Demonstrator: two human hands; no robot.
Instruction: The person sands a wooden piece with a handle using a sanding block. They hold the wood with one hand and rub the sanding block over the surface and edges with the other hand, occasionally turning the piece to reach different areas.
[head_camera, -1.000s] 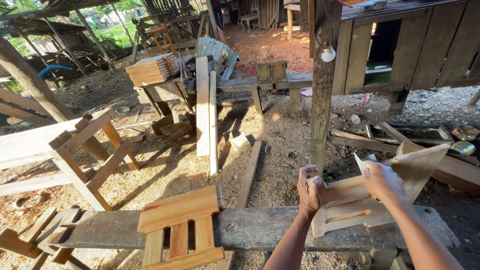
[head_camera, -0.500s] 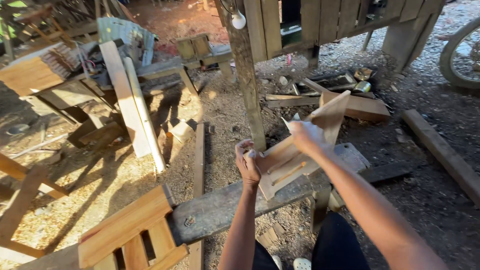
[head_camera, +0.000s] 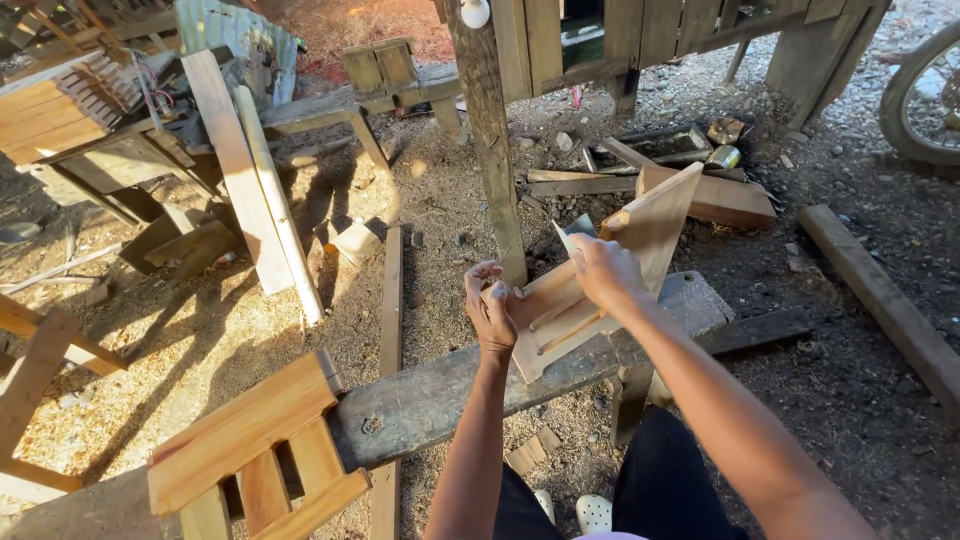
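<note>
Fingers of both hands close on a wooden piece — left hand (head_camera: 490, 312) pinching its near end, right hand (head_camera: 603, 272) gripping the middle — held over the bench (head_camera: 440, 395). Its slats look joined; a finished frame (head_camera: 255, 445) sits nearby.

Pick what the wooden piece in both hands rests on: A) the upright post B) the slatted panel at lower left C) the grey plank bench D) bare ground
C: the left hand and right hand hold the wooden piece with its lower edge down on the grey plank bench, apart from the slatted panel and in front of the post.
</note>
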